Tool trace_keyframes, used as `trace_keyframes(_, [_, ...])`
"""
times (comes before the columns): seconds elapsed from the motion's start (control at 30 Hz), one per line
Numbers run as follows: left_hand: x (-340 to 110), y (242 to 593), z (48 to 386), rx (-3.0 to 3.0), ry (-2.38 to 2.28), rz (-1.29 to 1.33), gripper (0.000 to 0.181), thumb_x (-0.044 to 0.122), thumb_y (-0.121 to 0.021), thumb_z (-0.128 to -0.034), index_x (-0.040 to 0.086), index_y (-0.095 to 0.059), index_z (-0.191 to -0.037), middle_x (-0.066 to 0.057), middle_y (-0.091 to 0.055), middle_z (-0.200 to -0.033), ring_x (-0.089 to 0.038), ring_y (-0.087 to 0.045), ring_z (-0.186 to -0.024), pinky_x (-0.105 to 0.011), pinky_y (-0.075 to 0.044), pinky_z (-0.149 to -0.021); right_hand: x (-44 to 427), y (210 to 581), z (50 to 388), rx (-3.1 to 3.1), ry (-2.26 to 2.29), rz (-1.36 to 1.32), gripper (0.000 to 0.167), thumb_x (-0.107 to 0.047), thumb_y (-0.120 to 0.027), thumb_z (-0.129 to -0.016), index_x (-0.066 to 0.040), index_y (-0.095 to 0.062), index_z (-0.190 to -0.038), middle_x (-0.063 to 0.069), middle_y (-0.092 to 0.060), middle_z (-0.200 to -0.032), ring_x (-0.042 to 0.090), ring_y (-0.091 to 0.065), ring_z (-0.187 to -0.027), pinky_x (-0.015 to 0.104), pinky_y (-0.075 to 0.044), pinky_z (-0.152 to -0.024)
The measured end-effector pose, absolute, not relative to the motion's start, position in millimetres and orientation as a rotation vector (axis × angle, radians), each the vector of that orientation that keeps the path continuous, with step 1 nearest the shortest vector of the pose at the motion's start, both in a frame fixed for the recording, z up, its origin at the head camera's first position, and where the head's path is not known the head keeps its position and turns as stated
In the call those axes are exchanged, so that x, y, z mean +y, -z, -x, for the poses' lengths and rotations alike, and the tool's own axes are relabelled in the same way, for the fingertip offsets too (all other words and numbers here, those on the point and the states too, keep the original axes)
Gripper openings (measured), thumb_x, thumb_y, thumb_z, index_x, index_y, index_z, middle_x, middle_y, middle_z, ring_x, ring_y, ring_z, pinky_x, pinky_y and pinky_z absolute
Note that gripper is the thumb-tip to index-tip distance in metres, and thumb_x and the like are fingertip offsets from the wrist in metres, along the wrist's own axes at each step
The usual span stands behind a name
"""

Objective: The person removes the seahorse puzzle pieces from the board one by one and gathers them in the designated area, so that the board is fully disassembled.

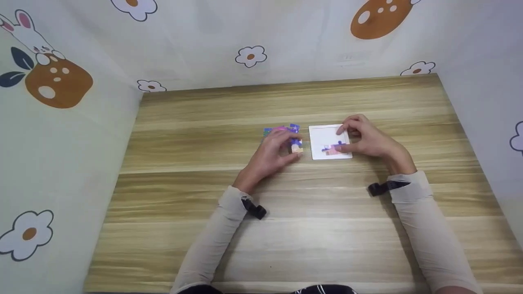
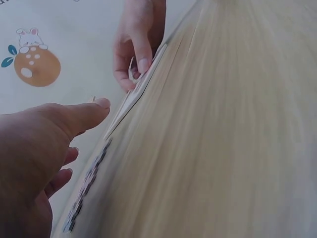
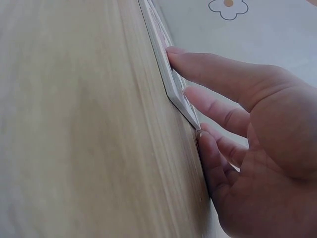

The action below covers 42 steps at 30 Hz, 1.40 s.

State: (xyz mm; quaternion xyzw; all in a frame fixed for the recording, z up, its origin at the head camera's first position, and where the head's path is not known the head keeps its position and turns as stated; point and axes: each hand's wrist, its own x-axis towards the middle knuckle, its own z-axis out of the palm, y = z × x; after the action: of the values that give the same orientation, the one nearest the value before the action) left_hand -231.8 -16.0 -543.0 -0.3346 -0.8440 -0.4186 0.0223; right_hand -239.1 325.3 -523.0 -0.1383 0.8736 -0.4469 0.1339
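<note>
My left hand (image 1: 271,152) pinches a small blue and beige jigsaw piece (image 1: 297,148) between thumb and fingers, just left of a square white puzzle tray (image 1: 320,136). More colourful pieces (image 1: 267,131) lie beneath and behind this hand, partly hidden by it. On the tray, a few joined pink and blue pieces (image 1: 331,150) sit along the near side. The right hand (image 1: 369,141) rests on the tray's right side, its thumb touching the pink pieces. In the right wrist view, the outstretched thumb (image 3: 213,72) lies over the rim while other fingers meet the tray's corner.
The wood-grain table (image 1: 310,228) extends around the tray and pieces. Pale cloth walls (image 1: 196,53) printed with flowers and oranges stand behind it and at both sides. Each sleeved wrist carries a black strap mount (image 1: 255,209).
</note>
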Motion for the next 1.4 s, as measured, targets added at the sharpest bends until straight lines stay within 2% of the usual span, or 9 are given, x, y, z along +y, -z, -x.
trace_keyframes(0.1, [-27,541,231,-2.629,1.313,0.993,0.043,0.024,-0.089,-0.0907,0.016,-0.073,-0.13,0.002,-0.076,-0.132,-0.02,-0.062,-0.13,-0.038,-0.049,-0.116,325,523,239,2.537,1.295,0.409,0.04,-0.013,-0.093,-0.085,-0.007,-0.072,-0.118,0.017,-0.044,-0.146,0.034,-0.045,-0.134,0.046,-0.039,-0.111])
trace_keyframes(0.23, [-45,538,229,-2.648,1.297,0.936,0.041,0.024,-0.09,-0.0896,0.018,-0.073,-0.127,0.0,-0.075,-0.135,-0.022,-0.062,-0.131,-0.041,-0.047,-0.118,325,523,238,2.542,1.291,0.432,0.04,-0.014,-0.093,-0.086,-0.007,-0.072,-0.119,0.018,-0.045,-0.146,0.034,-0.044,-0.134,0.045,-0.039,-0.111])
trace_keyframes(0.4, [-66,538,226,-2.662,1.265,0.884,0.039,0.025,-0.089,-0.0904,0.017,-0.074,-0.126,0.0,-0.077,-0.127,-0.023,-0.064,-0.124,-0.043,-0.049,-0.114,324,524,237,2.531,1.292,0.423,0.04,-0.017,-0.094,-0.086,-0.008,-0.072,-0.118,0.018,-0.044,-0.147,0.035,-0.044,-0.136,0.047,-0.038,-0.113])
trace_keyframes(0.5, [-76,541,223,-2.657,1.267,0.89,0.038,0.024,-0.089,-0.0915,0.013,-0.074,-0.125,-0.002,-0.078,-0.125,-0.023,-0.066,-0.122,-0.045,-0.047,-0.116,323,524,237,2.52,1.303,0.411,0.041,-0.018,-0.094,-0.086,-0.007,-0.072,-0.119,0.017,-0.044,-0.148,0.033,-0.045,-0.137,0.039,-0.038,-0.114])
trace_keyframes(0.6, [-82,543,221,-2.671,1.285,0.858,0.038,0.025,-0.089,-0.0912,0.014,-0.075,-0.125,-0.002,-0.075,-0.127,-0.022,-0.065,-0.126,-0.045,-0.045,-0.119,322,524,236,2.521,1.3,0.412,0.041,-0.018,-0.094,-0.086,-0.006,-0.072,-0.119,0.018,-0.043,-0.148,0.033,-0.046,-0.137,0.037,-0.039,-0.113])
trace_keyframes(0.7, [-85,546,220,-2.69,1.303,0.801,0.039,0.027,-0.091,-0.089,0.017,-0.077,-0.124,-0.002,-0.072,-0.126,-0.023,-0.063,-0.126,-0.045,-0.046,-0.119,323,525,237,2.526,1.293,0.412,0.041,-0.017,-0.093,-0.087,-0.006,-0.071,-0.119,0.019,-0.043,-0.148,0.034,-0.045,-0.136,0.042,-0.038,-0.113])
trace_keyframes(0.9, [-87,551,221,-2.696,1.307,0.777,0.04,0.029,-0.093,-0.0871,0.017,-0.078,-0.122,-0.003,-0.07,-0.118,-0.022,-0.063,-0.116,-0.041,-0.051,-0.109,326,527,237,2.533,1.291,0.409,0.04,-0.014,-0.094,-0.085,-0.007,-0.072,-0.119,0.019,-0.044,-0.15,0.035,-0.043,-0.139,0.05,-0.036,-0.115])
trace_keyframes(1.03, [-88,551,222,-2.716,1.302,0.81,0.037,0.033,-0.093,-0.0873,0.018,-0.08,-0.119,-0.001,-0.07,-0.118,-0.021,-0.062,-0.118,-0.042,-0.049,-0.112,326,526,237,2.532,1.282,0.393,0.041,-0.014,-0.093,-0.086,-0.008,-0.072,-0.12,0.018,-0.043,-0.15,0.035,-0.044,-0.137,0.051,-0.037,-0.115])
trace_keyframes(1.4, [-91,552,225,-2.787,1.297,0.84,0.038,0.043,-0.093,-0.086,0.023,-0.082,-0.117,0.003,-0.073,-0.12,-0.02,-0.063,-0.125,-0.048,-0.035,-0.127,326,525,239,2.521,1.303,0.409,0.041,-0.014,-0.093,-0.087,-0.006,-0.072,-0.121,0.018,-0.043,-0.148,0.031,-0.043,-0.134,0.041,-0.038,-0.111])
